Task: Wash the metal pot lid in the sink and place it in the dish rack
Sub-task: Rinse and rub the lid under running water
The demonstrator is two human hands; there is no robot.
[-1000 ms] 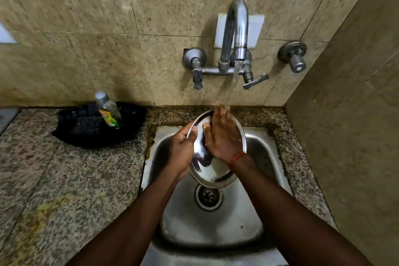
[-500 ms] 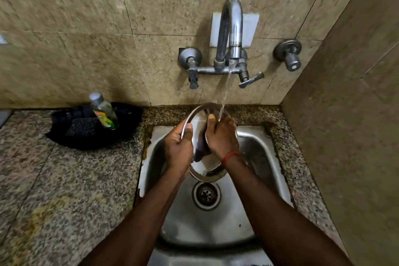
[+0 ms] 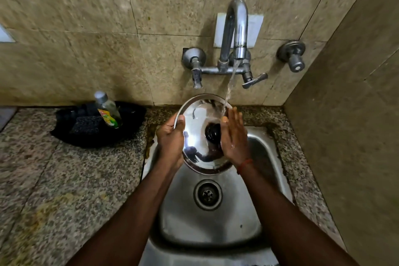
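The round shiny metal pot lid (image 3: 195, 127) with a black knob (image 3: 212, 133) at its centre is tilted over the back of the steel sink (image 3: 207, 222). My left hand (image 3: 170, 139) grips its left rim, thumb on the top face. My right hand (image 3: 234, 136) lies flat with fingers together against the lid's right side, beside the knob. Water runs from the tap (image 3: 236, 32) onto the lid's upper right, by my right fingertips. No dish rack is in view.
A black tray (image 3: 129, 121) on the granite counter (image 3: 54, 179) left of the sink holds a dish-soap bottle (image 3: 106, 110) and a dark scrub pad (image 3: 86, 124). Tiled walls close the back and the right side. A valve knob (image 3: 293, 56) sticks out right of the tap.
My right hand has slid off the lid's face to its right side, uncovering the black knob. The water stream now falls on the lid's upper right.
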